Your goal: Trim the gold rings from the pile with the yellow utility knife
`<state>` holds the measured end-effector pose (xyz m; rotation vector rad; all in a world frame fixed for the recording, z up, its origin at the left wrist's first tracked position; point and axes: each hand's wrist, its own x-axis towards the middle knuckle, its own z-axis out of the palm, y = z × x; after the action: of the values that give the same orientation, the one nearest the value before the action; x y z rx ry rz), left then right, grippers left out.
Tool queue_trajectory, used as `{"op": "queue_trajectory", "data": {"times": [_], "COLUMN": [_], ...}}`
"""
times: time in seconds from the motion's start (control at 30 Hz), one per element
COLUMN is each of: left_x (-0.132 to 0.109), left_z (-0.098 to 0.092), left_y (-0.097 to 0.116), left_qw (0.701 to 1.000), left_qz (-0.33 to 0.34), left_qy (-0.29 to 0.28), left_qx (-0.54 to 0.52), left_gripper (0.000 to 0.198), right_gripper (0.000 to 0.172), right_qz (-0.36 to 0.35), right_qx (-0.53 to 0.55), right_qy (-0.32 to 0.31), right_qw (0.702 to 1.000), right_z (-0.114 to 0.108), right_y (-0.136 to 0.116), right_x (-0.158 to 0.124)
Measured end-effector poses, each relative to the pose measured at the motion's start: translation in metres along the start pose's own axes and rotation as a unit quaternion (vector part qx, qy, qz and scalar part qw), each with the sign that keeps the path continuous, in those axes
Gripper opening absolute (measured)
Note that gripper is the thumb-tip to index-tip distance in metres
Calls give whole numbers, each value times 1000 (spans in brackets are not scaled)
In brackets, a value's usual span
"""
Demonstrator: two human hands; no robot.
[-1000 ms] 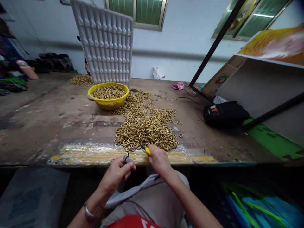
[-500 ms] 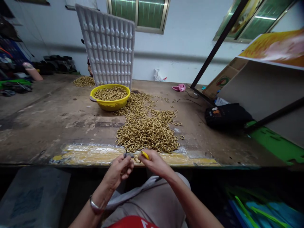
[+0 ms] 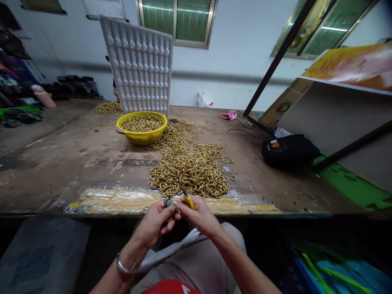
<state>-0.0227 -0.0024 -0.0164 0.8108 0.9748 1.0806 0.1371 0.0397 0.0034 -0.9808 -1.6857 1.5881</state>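
My left hand (image 3: 154, 223) is closed around a small grey-handled tool (image 3: 168, 202) at the near edge of the workbench (image 3: 61, 159). My right hand (image 3: 199, 215) is closed around yellow-handled pliers (image 3: 188, 200). The two hands meet, tool tips together, and a brass ring seems pinched between them, though it is mostly hidden. Just beyond the hands lies a big heap of brass rings (image 3: 188, 169).
A yellow basin (image 3: 141, 128) full of rings stands behind the heap, with a white moulded tray (image 3: 139, 67) upright behind it. Another ring pile (image 3: 108, 108) lies far left. A black bag (image 3: 289, 149) and a slanted white board (image 3: 339, 114) are at right.
My right hand came left and back from the heap to meet the left hand; both tools now touch in front of me.
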Motion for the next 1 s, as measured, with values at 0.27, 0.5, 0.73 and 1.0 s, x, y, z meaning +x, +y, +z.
{"op": "queue_trajectory", "data": {"times": [0.27, 0.5, 0.73, 1.0], "left_x": [-3, -5, -9, -6], "left_z": [6, 12, 16, 10], "left_y": [1, 3, 11, 2], "left_qw": [997, 997, 994, 986], "left_qz": [-11, 7, 21, 51], "left_qy": [-29, -1, 41, 50], "left_qx": [66, 77, 100, 151], "left_gripper": [27, 30, 31, 29], "right_gripper": [37, 36, 14, 19], "right_qz": [85, 49, -73, -50], "right_qx": [123, 77, -320, -491], "right_qy": [13, 22, 72, 48], "right_qw": [989, 996, 942, 868], "right_z": [-2, -5, -7, -1], "right_y": [-7, -4, 8, 7], "right_x": [-5, -5, -18, -24]}}
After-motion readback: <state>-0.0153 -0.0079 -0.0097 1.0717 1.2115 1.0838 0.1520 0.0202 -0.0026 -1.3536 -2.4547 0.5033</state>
